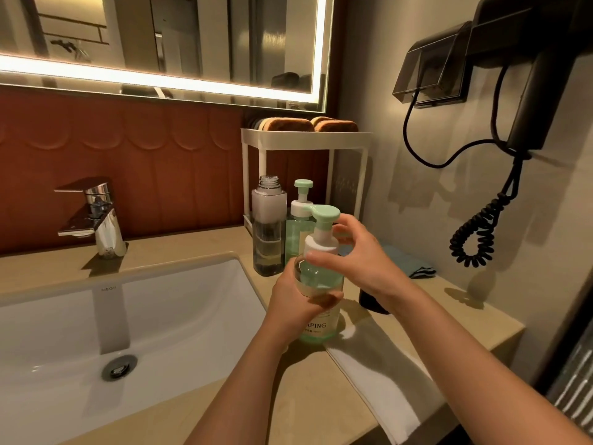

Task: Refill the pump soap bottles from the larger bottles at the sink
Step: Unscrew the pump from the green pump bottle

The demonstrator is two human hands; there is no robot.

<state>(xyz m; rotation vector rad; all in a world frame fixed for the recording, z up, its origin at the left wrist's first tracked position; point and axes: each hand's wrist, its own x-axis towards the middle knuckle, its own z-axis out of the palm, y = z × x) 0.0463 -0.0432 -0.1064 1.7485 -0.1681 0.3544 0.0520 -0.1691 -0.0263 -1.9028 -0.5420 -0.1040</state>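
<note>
Two hands work one pump bottle (321, 284) standing on the counter (199, 245) right of the sink (96, 316): the left hand (295, 303) is wrapped around its body, the right hand (359, 255) pinches its white pump collar. Behind it stand a taller uncapped bottle (269, 232) and a second pump bottle (298, 220).

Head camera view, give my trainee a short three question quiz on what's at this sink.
1. True or false: the tall clear bottle behind the held pump bottle has its cap on.
2. Which hand holds the pump bottle's body? A left hand B right hand
3. Fill in: the right hand's fingers sit on the pump's white ____.

Key: 1 false, its neck is open; 2 A; 3 collar.
</note>
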